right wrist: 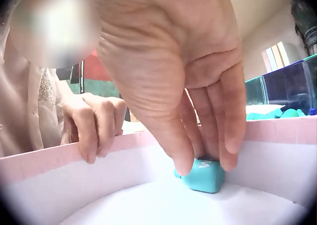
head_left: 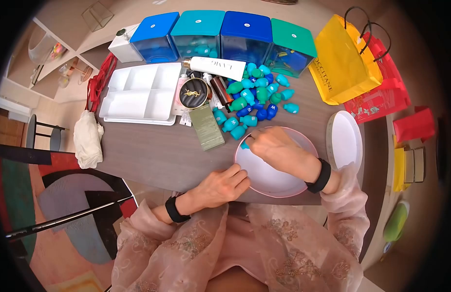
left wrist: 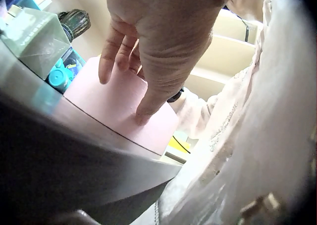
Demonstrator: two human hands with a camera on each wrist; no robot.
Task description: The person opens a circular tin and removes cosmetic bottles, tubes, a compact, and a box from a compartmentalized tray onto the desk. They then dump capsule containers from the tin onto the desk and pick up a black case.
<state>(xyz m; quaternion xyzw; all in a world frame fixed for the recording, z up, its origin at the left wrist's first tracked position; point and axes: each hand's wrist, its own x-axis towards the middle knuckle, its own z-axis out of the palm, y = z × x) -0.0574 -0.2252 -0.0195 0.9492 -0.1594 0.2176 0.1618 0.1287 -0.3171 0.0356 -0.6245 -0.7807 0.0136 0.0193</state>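
Observation:
A round box (head_left: 264,177) with white inside and pink wall stands at the table's front edge. Inside it, my right hand (head_left: 279,148) pinches a small teal bottle-shaped piece (right wrist: 205,176) between thumb and fingers, low over the white floor. A white letter shows on the piece. My left hand (head_left: 219,187) holds the box's near left side. Its thumb (left wrist: 143,117) lies against the pink outer wall, while a finger (right wrist: 88,148) hooks over the rim. Beyond the box lies a heap of similar blue, teal and green pieces (head_left: 262,95).
Four lidded bins (head_left: 196,34) line the back. A white divided tray (head_left: 140,95), cosmetics with a black round compact (head_left: 195,92), and a green carton (head_left: 206,127) sit at left. A round white lid (head_left: 346,138) and a yellow paper bag (head_left: 345,63) are at right.

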